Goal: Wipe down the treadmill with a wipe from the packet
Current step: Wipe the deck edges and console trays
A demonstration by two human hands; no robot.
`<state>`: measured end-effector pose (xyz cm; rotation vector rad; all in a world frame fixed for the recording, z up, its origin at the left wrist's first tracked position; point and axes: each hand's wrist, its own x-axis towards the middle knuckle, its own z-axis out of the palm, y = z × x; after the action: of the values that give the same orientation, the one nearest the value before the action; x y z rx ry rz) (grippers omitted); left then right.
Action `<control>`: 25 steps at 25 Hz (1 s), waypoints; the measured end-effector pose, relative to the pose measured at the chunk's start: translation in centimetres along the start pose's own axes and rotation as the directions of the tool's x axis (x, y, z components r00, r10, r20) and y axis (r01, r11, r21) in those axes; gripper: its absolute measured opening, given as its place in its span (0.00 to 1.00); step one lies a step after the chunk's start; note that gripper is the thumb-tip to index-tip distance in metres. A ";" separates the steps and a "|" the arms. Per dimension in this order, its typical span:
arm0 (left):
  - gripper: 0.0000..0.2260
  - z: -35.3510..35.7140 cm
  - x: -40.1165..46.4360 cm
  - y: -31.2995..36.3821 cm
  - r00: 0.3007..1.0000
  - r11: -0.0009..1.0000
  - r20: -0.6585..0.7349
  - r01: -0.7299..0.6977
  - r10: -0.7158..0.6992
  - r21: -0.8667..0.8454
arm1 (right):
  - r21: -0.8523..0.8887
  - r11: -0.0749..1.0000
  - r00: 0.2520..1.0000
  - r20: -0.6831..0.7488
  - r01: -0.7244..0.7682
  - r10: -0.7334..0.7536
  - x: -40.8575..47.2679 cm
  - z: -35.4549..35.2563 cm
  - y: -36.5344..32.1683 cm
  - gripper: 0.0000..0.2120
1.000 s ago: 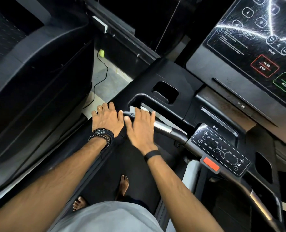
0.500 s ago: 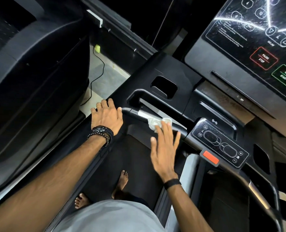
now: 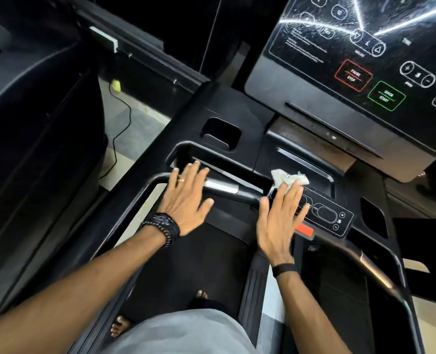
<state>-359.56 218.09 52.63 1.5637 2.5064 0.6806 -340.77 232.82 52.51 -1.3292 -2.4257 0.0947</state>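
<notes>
Wiping the small button panel [image 3: 321, 213] on the front bar of the treadmill [image 3: 227, 116] is the job I am on right now. My right hand [image 3: 280, 215] lies flat, fingers straight, and it presses the white wipe [image 3: 289, 180] down on the near end of that panel. The wipe is bunched up and pokes out past my fingertips. I think it would clean better if I spread it out, so more of it sits under my palm and touches the panel.

My left hand [image 3: 186, 198] is flat too, fingers spread, and holds nothing. It rests on the silver handle bar [image 3: 222, 187], just left of the wipe. That helps me stay steady while I lean in.

To do this well, I would slide the wipe in slow, straight strokes from one end of the panel to the other. I would press softly, because these are buttons and a hard push might set one off. The red tab [image 3: 304, 229] sits just under my right hand, so I would keep clear of it.

The big screen [image 3: 365, 60] above shows lots of smears and streaks, so I guess it needs a good wipe later. I cannot see the packet anywhere.
</notes>
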 end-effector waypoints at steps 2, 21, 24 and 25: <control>0.34 0.3 1.1 2.3 0.995 0.996 0.048 -0.092 0.092 0.008 | -0.004 0.992 0.990 -0.061 -0.127 0.127 1.0 -0.4 1.3 0.34; 0.36 3.6 6.1 9.4 0.943 0.964 0.231 -0.259 0.241 0.054 | 0.073 0.996 0.998 0.030 -0.053 0.051 -3.2 -1.5 -0.3 0.36; 0.39 3.4 6.3 8.9 0.932 0.936 0.218 -0.324 0.290 0.138 | -0.040 0.994 0.995 -0.017 -0.101 0.100 -0.2 -2.7 2.2 0.34; 0.40 3.4 6.3 8.9 0.933 0.932 0.213 -0.326 0.290 0.158 | -0.077 0.985 0.988 -0.043 -0.155 0.152 0.0 -2.8 4.0 0.34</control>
<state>-354.02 227.98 54.29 2.0149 2.2678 0.3081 -336.56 234.72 54.22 -1.5382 -2.3160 0.0134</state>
